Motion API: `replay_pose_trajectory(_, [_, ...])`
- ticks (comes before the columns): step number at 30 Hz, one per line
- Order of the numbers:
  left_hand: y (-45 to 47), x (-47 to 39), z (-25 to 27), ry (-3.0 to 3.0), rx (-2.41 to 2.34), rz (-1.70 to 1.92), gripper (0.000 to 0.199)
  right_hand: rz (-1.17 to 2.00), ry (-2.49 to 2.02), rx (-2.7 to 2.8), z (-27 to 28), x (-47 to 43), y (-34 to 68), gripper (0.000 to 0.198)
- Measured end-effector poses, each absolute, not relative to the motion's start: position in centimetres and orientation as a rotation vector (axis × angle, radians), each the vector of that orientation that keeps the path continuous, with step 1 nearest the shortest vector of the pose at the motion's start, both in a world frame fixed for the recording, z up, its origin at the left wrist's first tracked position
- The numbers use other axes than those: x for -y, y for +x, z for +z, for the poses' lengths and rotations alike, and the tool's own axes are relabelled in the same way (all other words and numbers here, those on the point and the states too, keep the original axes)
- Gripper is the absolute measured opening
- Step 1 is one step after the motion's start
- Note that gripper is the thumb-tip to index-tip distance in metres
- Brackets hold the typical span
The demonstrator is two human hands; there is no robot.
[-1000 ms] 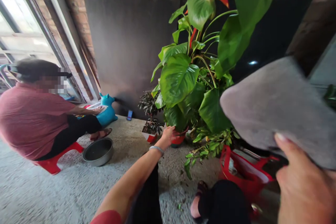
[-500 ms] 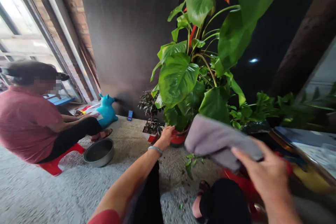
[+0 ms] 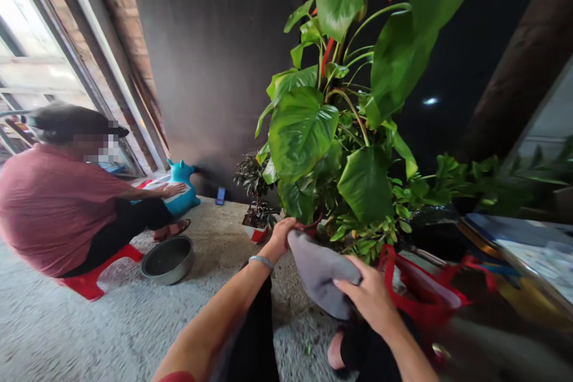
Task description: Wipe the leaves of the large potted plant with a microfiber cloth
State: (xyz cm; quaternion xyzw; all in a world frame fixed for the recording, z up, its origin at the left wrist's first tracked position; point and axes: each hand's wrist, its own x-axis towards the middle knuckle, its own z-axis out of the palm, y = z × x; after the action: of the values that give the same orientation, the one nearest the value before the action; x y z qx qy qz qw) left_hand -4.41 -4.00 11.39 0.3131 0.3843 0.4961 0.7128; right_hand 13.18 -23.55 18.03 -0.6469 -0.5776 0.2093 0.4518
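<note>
A large potted plant with broad green leaves [image 3: 304, 131] stands in front of me in a red flowerpot [image 3: 313, 227], of which only a bit of rim shows. My left hand [image 3: 282, 236], with a bracelet at the wrist, has its fingers closed on the left side of that rim. A grey cloth [image 3: 317, 271] is bunched in my right hand [image 3: 373, 295]. Its far end lies against the front of the pot, close by my left fingers, and hides most of the pot.
A small potted shrub [image 3: 257, 215] stands left of the big plant. A grey basin [image 3: 168, 261] sits near a seated person [image 3: 58, 203] on a red stool [image 3: 101, 271], beside a blue animal toy [image 3: 182, 188]. A red bag [image 3: 421, 292] is at right.
My right hand has brought the grey cloth left and down to the pot. My left hand stays at the rim. The other person's hand has moved onto the blue toy.
</note>
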Motion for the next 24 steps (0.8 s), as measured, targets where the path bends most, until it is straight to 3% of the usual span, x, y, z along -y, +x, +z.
replay_pose_trajectory(2, [-4.3, 4.1, 11.4, 0.659, -0.918, 1.063, 0.017, 0.361, -1.643, 1.288, 20.3, 26.2, 15.9, 0.037])
replay_pose_trajectory(5, [-3.0, 4.7, 11.6, 0.628, -0.962, 1.011, 0.009, -0.327, -1.548, 1.08, 27.2, 27.4, 19.0, 0.046])
replay_pose_trajectory(7, [-1.9, 5.3, 11.9, 0.644, -0.945, 0.982, 0.009, -0.725, -1.369, 1.07, 31.1, 26.1, 20.0, 0.042])
replay_pose_trajectory(9, [-1.1, 5.8, 12.1, 0.665, -0.927, 0.97, 0.011, -0.865, -1.278, 1.187, 32.4, 23.7, 20.5, 0.035])
replay_pose_trajectory(11, [-0.7, 6.1, 12.3, 0.673, -0.92, 0.985, 0.013, -0.742, -1.383, 1.368, 30.5, 21.6, 20.4, 0.033])
replay_pose_trajectory(14, [-0.8, 6.0, 12.4, 0.668, -0.928, 1.003, 0.015, -0.226, -1.705, 1.575, 23.3, 21.0, 19.3, 0.036])
replay_pose_trajectory(17, [-1.4, 5.7, 11.7, 0.677, -0.946, 0.979, 0.014, 0.343, -1.819, 1.494, 16.8, 23.8, 18.3, 0.041])
replay_pose_trajectory(19, [-2.1, 5.7, 11.0, 0.687, -0.951, 0.961, 0.012, 0.562, -1.773, 1.332, 16.1, 26.1, 18.7, 0.042])
replay_pose_trajectory(21, [-2.7, 5.9, 10.4, 0.685, -0.962, 0.955, 0.009, 0.487, -1.73, 1.131, 18.8, 27.5, 19.7, 0.044])
replay_pose_trajectory(24, [-3.1, 6.0, 10.2, 0.659, -0.968, 0.982, 0.009, -0.061, -1.636, 0.914, 26.4, 26.2, 20.7, 0.048])
